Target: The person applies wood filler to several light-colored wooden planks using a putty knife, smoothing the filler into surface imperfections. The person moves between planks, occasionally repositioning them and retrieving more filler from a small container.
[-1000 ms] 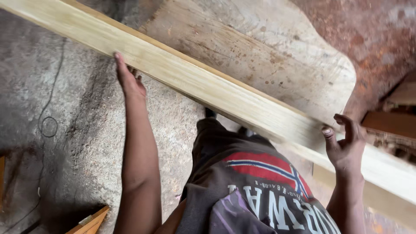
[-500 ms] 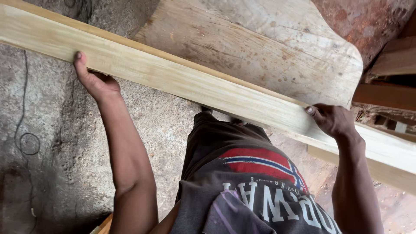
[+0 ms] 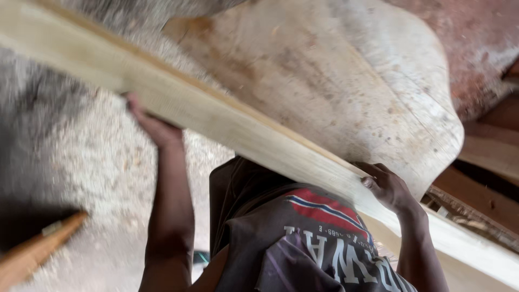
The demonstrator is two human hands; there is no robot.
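Observation:
A long pale wooden plank (image 3: 227, 121) crosses the view from upper left to lower right, held up in front of my chest. My left hand (image 3: 154, 127) grips its lower edge left of centre, fingers curled under the board. At the right, my right hand (image 3: 386, 186) clasps the same plank, fingers wrapped over its near edge. My dark printed shirt (image 3: 303, 238) fills the bottom of the view. The picture is blurred by motion.
A large, pale, rough slab of sawn wood (image 3: 351, 92) lies beyond the plank. Sawdust covers the grey floor (image 3: 97, 167) at the left. A wooden strip (image 3: 38, 251) lies at the lower left. Darker boards (image 3: 486, 162) are stacked at the right.
The plank has risen and come closer to the camera. Both hands have shifted along it and stay gripped on it. The view has tilted and blurred.

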